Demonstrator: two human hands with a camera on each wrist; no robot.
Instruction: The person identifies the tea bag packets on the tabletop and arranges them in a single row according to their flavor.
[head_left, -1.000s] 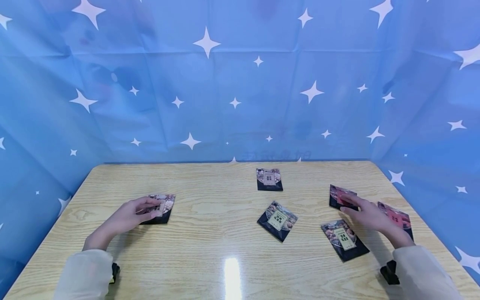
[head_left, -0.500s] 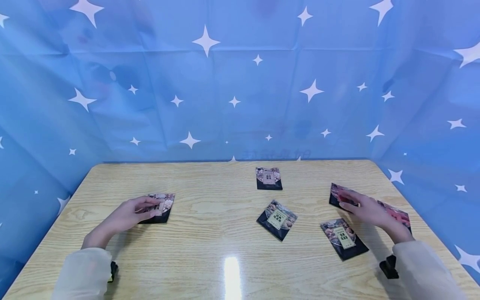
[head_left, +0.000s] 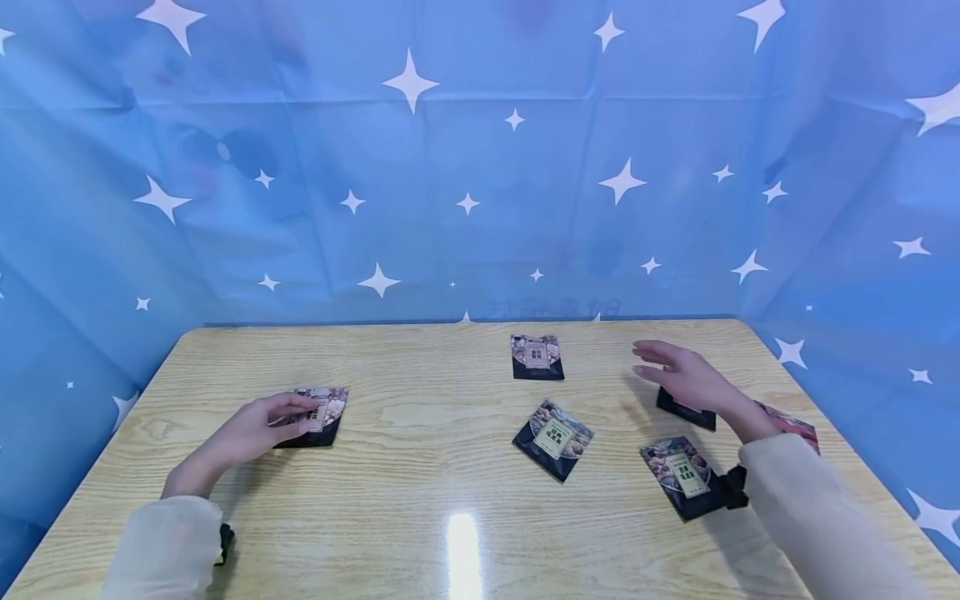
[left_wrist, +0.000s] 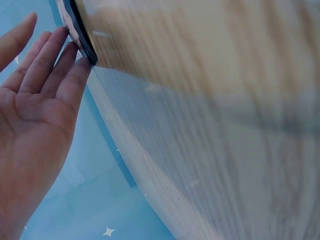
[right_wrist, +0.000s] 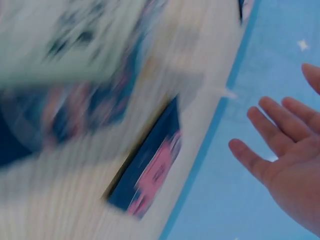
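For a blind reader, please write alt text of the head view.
Six dark snack packets lie on a wooden table walled by blue star cloth. The left hand rests on the left packet; the right hand hovers open above the right ones.

A wooden table [head_left: 420,533] stands before a blue cloth [head_left: 465,167] printed with white stars. One packet [head_left: 537,357] lies at the far middle, another [head_left: 553,439] in the centre, a third [head_left: 686,476] near right.
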